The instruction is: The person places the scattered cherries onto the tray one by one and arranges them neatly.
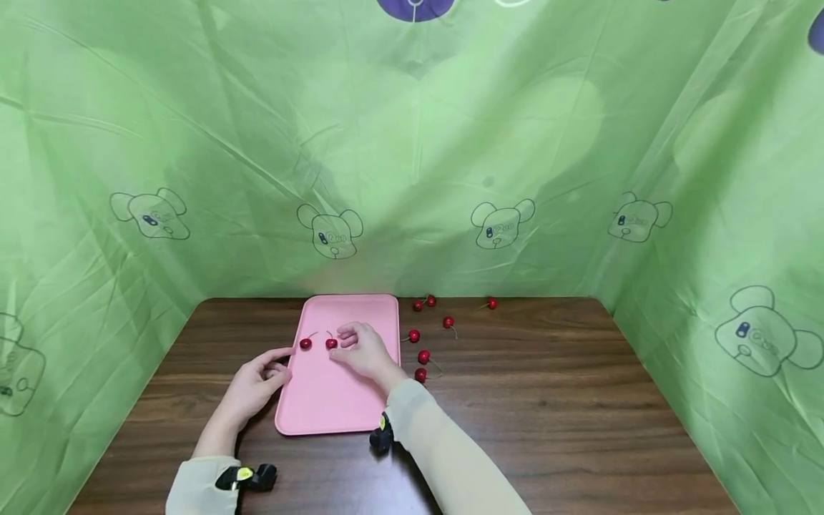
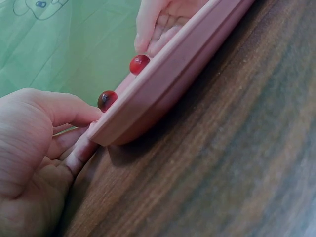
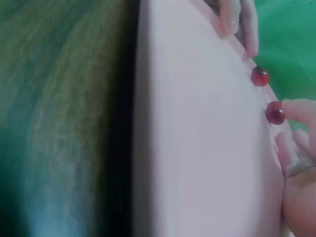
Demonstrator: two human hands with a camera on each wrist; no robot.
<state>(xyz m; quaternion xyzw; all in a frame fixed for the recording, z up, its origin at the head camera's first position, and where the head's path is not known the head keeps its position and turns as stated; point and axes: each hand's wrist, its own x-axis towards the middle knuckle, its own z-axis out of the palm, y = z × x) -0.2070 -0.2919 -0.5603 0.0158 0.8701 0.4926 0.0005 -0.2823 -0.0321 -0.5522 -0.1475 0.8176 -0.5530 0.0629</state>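
Two red cherries with stems lie side by side on a pink tray (image 1: 322,400), toward its upper left part. My right hand (image 1: 367,354) reaches over the tray from the right, thumb and fingers apart, right beside the right-hand cherry (image 1: 331,344). In the right wrist view a fingertip appears to touch that cherry (image 3: 276,113), but the fingers are not closed around it. The left-hand cherry (image 1: 305,344) lies near the tray's left rim. My left hand (image 1: 254,383) touches that rim from outside with its fingertips; the left wrist view shows them against the tray edge (image 2: 143,101).
Several more stemmed cherries (image 1: 423,356) lie scattered on the dark wooden table (image 1: 547,415) right of the tray, some near its back edge. A green cloth (image 1: 412,157) with bear-head drawings hangs behind and at both sides. Black wrist cameras (image 1: 257,478) sit at both cuffs.
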